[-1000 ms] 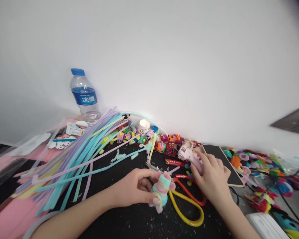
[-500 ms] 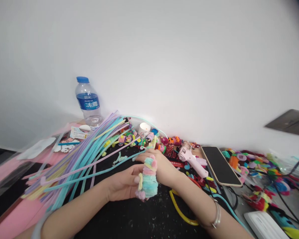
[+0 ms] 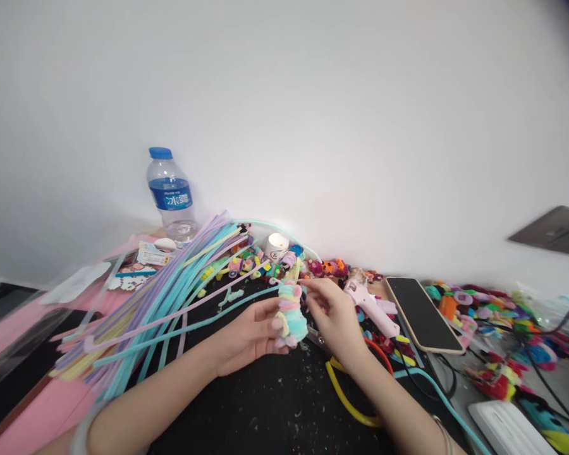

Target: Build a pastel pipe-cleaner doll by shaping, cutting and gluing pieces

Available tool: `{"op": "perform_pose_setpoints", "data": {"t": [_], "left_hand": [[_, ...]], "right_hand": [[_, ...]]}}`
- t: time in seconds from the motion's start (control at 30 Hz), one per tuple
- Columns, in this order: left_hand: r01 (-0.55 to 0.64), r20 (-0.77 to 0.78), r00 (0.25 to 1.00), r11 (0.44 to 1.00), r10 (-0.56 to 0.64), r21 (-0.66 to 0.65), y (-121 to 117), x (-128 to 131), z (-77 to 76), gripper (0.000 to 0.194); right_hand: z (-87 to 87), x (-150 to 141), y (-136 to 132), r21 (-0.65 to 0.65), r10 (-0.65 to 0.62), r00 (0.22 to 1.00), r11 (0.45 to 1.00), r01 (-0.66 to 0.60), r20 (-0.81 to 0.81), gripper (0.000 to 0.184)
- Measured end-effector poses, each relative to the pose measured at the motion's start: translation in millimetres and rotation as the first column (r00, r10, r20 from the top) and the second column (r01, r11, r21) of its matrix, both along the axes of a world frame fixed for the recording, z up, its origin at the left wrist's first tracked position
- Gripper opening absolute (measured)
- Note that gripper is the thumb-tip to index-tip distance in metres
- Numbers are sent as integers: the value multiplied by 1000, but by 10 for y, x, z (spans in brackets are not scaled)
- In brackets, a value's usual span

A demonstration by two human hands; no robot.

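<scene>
My left hand (image 3: pixel 253 338) grips a small fuzzy pipe-cleaner figure (image 3: pixel 293 322), wound in turquoise, pink and yellow bands, between thumb and fingers. Just right of it is my right hand (image 3: pixel 336 313), its fingers bent and partly apart, with the fingertips close to the figure's upper side. Nothing shows in that hand; whether a fingertip touches the figure is hard to see. A long blue pipe cleaner (image 3: pixel 208 325) runs from the left up to behind the figure's top. Scissors with a yellow and red handle (image 3: pixel 346 398) lie beneath my right forearm.
Pastel pipe cleaners (image 3: pixel 171 291) spread at the left beside a water bottle (image 3: pixel 171 202). Small finished figures and a paper cup (image 3: pixel 277 245) line the wall. A pink glue gun (image 3: pixel 374 311), a phone (image 3: pixel 424 314), a white box (image 3: pixel 505 428) and cables are at the right.
My right hand has drawn back from behind the figure to its right side. The figure in my left hand has risen slightly and tilted. More of the scissors shows.
</scene>
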State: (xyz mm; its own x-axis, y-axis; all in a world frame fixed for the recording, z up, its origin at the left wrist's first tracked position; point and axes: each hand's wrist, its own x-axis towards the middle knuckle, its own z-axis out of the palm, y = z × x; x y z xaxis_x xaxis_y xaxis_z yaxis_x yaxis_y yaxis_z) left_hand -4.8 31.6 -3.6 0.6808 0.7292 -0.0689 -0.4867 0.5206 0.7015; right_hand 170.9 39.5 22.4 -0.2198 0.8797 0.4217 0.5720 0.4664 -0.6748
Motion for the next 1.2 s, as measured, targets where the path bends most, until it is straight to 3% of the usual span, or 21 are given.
{"op": "perform_pose_setpoints", "data": {"t": [0.07, 0.13, 0.3, 0.53, 0.9, 1.2], "left_hand": [[-105, -95, 989, 993, 110, 52, 2, 42, 17, 35], [-172, -213, 957, 976, 198, 133, -2, 79, 23, 31], [-154, -364, 894, 942, 261, 298, -6, 126, 6, 29], [-105, -396, 882, 925, 257, 366, -11, 126, -66, 28], [-144, -397, 874, 929, 281, 342, -7, 152, -36, 34], [-134, -408, 870, 929, 277, 344, -22, 145, -40, 35]], "right_hand": [[-5, 90, -125, -181, -82, 956, 983, 31, -281, 17], [-53, 143, -253, -273, -181, 877, 960, 60, -445, 10], [-219, 164, -441, -336, -268, 771, 939, 75, -577, 10], [-238, 164, -454, -373, -252, 746, 928, 5, -616, 10], [-316, 160, -443, -365, -259, 788, 930, 48, -558, 11], [-271, 154, -454, -375, -272, 788, 925, 56, -553, 12]]}}
